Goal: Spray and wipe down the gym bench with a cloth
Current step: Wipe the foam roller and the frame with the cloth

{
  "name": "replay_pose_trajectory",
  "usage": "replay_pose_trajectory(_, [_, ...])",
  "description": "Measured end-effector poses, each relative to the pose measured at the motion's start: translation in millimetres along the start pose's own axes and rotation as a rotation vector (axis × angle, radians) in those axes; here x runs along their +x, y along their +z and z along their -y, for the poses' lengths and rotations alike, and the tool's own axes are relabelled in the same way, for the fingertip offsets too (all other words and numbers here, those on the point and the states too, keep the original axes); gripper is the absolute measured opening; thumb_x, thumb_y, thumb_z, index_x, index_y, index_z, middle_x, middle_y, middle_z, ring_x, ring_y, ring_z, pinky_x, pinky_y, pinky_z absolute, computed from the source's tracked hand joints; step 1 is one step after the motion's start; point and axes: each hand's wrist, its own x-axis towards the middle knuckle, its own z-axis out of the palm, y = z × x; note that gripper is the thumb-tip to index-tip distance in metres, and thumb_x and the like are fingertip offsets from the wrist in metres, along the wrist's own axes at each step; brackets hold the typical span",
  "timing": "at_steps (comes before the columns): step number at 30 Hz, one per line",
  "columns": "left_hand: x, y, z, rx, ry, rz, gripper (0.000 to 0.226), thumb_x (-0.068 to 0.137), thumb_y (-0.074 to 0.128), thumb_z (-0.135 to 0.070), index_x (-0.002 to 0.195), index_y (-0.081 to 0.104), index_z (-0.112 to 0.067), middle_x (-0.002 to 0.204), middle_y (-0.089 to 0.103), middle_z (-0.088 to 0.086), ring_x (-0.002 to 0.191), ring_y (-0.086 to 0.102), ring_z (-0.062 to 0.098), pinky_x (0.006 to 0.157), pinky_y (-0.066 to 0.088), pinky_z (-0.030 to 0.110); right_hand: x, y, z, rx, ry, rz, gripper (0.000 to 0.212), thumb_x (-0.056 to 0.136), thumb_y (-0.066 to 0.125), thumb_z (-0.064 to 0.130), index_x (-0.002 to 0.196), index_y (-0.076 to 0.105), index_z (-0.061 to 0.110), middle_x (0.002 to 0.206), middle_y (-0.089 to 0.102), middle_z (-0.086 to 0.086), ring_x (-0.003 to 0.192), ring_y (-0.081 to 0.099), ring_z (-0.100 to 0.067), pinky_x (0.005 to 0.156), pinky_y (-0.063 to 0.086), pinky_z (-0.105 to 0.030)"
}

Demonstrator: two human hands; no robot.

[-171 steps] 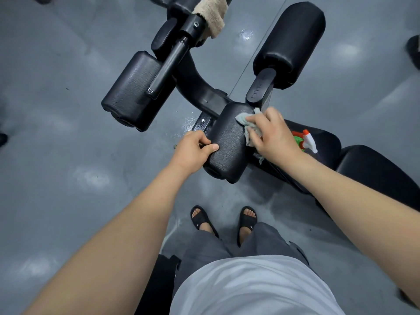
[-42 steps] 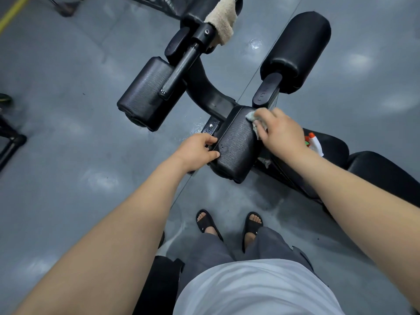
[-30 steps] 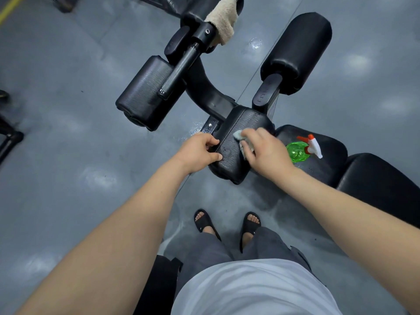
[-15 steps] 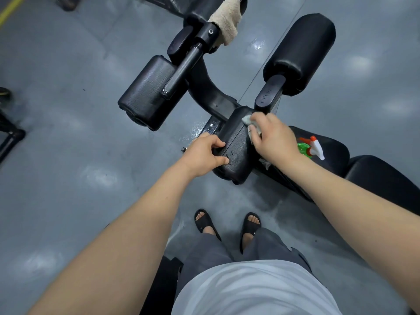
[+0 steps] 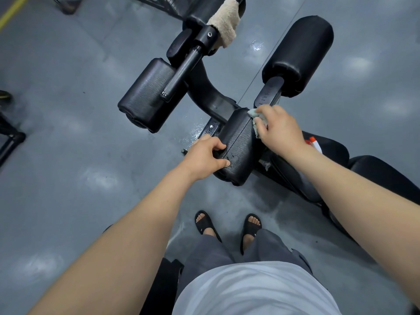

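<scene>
A black gym bench with several padded rollers stands on the grey floor. My left hand (image 5: 205, 156) grips the near end of the closest roller pad (image 5: 238, 144). My right hand (image 5: 280, 129) holds a pale green cloth (image 5: 255, 117) and presses it on the far right side of that same pad. The spray bottle (image 5: 314, 143) lies on the bench seat (image 5: 334, 150) behind my right wrist; only its white and orange nozzle shows.
Two more black roller pads sit farther out, one at the left (image 5: 147, 96) and one at the right (image 5: 297, 55). A beige towel (image 5: 223, 23) hangs on the frame at the top. My feet in black sandals (image 5: 227, 223) stand below the bench. A black stand (image 5: 11, 137) is at the left edge.
My right hand has slid the cloth up along the pad toward its far end, covering most of the spray bottle. My left hand keeps its grip on the pad's near end.
</scene>
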Motion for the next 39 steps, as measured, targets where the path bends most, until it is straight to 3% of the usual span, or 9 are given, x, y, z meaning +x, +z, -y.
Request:
replay_pose_trajectory(5, [-2,-2,3,-0.076,-0.017,0.001,0.036,0.075,0.089,-0.019,0.102,0.067,-0.027,0.105,0.05,-0.006,0.106,0.06,0.019,0.099,0.049,0.034,-21,17,18,0.028,-0.106,-0.033,0.026,0.098,0.056,0.031,0.119,0.063,0.019,0.098,0.059,-0.01,0.087,0.062,-0.037,0.067,0.051,-0.041])
replay_pose_trajectory(9, [-5,-10,5,-0.166,-0.048,-0.048,0.015,0.093,0.07,-0.007,0.107,0.073,-0.011,0.097,0.06,-0.008,0.077,0.058,-0.007,0.074,0.044,0.007,-44,27,27,0.043,-0.211,-0.008,0.026,0.095,0.057,0.031,0.116,0.065,0.018,0.092,0.057,-0.007,0.082,0.061,-0.035,0.064,0.053,-0.042])
replay_pose_trajectory(13, [-3,-10,13,-0.209,-0.127,-0.151,0.018,0.097,0.058,0.003,0.11,0.07,0.0,0.096,0.066,0.007,0.072,0.057,0.0,0.063,0.044,0.004,-64,34,40,0.055,-0.335,0.078,0.026,0.095,0.057,0.033,0.116,0.064,0.021,0.091,0.053,-0.004,0.082,0.059,-0.031,0.062,0.052,-0.042])
replay_pose_trajectory(17, [-1,-5,19,-0.199,-0.159,-0.151,0.016,0.096,0.062,-0.002,0.11,0.07,-0.006,0.103,0.068,0.01,0.076,0.057,0.001,0.064,0.042,0.002,-82,34,41,0.056,-0.484,0.149,0.025,0.098,0.055,0.033,0.119,0.064,0.022,0.091,0.052,-0.002,0.08,0.055,-0.027,0.053,0.047,-0.039])
replay_pose_trajectory(20, [-2,-4,18,-0.232,-0.168,-0.111,0.015,0.097,0.063,-0.005,0.111,0.068,-0.006,0.095,0.066,0.005,0.075,0.058,0.002,0.063,0.043,0.003,-81,28,30,-0.036,-0.554,0.159,0.027,0.102,0.048,0.041,0.119,0.064,0.028,0.091,0.054,0.0,0.082,0.058,-0.025,0.049,0.046,-0.037])
replay_pose_trajectory(24, [-2,-7,14,-0.226,-0.138,-0.086,0.014,0.097,0.063,-0.002,0.11,0.068,-0.006,0.083,0.061,-0.003,0.072,0.057,0.005,0.062,0.043,0.004,-61,20,16,-0.099,-0.383,0.037,0.027,0.1,0.048,0.044,0.115,0.063,0.028,0.087,0.055,0.001,0.082,0.062,-0.028,0.048,0.045,-0.031])
replay_pose_trajectory(28, [-4,-2,16,-0.207,-0.121,-0.105,0.014,0.096,0.062,-0.001,0.109,0.068,-0.004,0.087,0.062,0.001,0.073,0.056,0.006,0.063,0.044,0.005,-54,24,23,-0.09,-0.182,-0.054,0.023,0.098,0.053,0.04,0.113,0.062,0.024,0.088,0.057,-0.002,0.083,0.062,-0.033,0.052,0.048,-0.036])
replay_pose_trajectory(35, [-6,3,19,-0.121,-0.072,-0.144,0.012,0.095,0.065,-0.006,0.102,0.069,-0.014,0.105,0.058,0.002,0.079,0.057,0.0,0.071,0.042,0.001,-74,29,43,-0.091,-0.376,0.052,0.025,0.097,0.049,0.038,0.113,0.065,0.026,0.084,0.053,-0.001,0.078,0.06,-0.029,0.045,0.044,-0.032])
replay_pose_trajectory(39, [-6,1,16,-0.107,-0.042,-0.114,0.013,0.094,0.066,-0.005,0.096,0.068,-0.017,0.103,0.055,0.0,0.084,0.06,0.012,0.083,0.048,0.017,-53,20,27,-0.151,-0.288,0.004,0.028,0.099,0.045,0.045,0.115,0.062,0.03,0.089,0.056,0.0,0.085,0.063,-0.029,0.052,0.047,-0.033])
